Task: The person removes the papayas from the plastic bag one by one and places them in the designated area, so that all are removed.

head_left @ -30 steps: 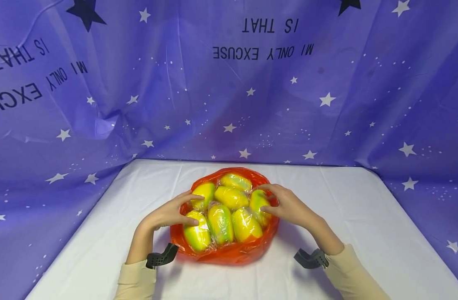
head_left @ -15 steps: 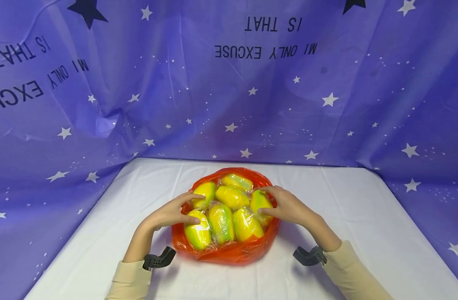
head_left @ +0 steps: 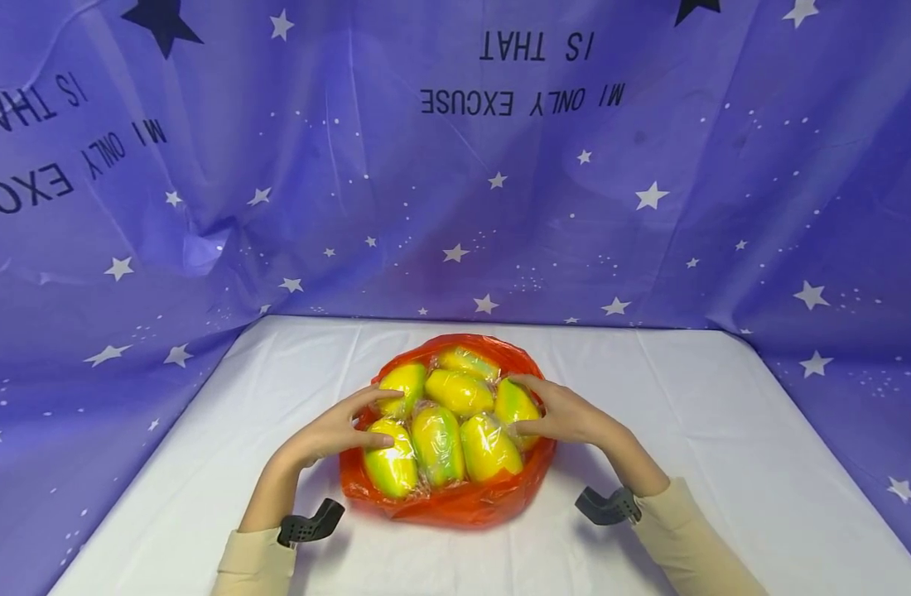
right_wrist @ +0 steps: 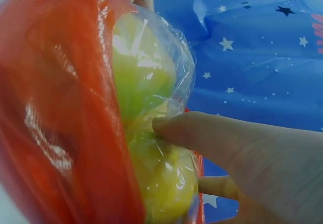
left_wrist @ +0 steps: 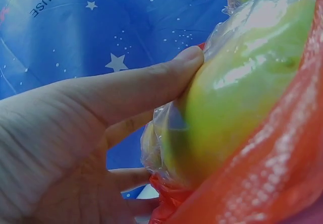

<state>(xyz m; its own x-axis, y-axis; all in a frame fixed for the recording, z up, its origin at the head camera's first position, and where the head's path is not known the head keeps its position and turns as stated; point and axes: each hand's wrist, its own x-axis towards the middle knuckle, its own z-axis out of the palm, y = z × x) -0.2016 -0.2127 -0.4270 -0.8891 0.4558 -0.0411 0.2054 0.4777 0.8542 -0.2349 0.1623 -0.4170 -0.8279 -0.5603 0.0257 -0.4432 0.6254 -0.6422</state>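
Observation:
A red plastic bag (head_left: pixel 463 507) stands on the white table with its mouth spread wide. Inside are several yellow-green mangoes, each in clear film, such as the front middle mango (head_left: pixel 437 443). At the bag's left side, my left hand (head_left: pixel 332 432) has its thumb on the front left mango (left_wrist: pixel 242 88) and its fingers spread near the back left mango (head_left: pixel 403 387). On the opposite side, my right hand (head_left: pixel 571 414) reaches over the rim, its thumb and fingers spread about the right mango (right_wrist: pixel 169 183). Some fingertips are hidden behind fruit and bag.
A white cloth covers the table (head_left: pixel 694 414). Behind and at both sides hangs a purple curtain (head_left: pixel 396 165) with stars and upside-down lettering. Black devices are strapped to the left wrist (head_left: pixel 311 523) and right wrist (head_left: pixel 608 505).
Both hands stay at the bag's sides with only slight shifts. The right thumb and fingers have moved slightly left over the right mango. The view itself sways a little.

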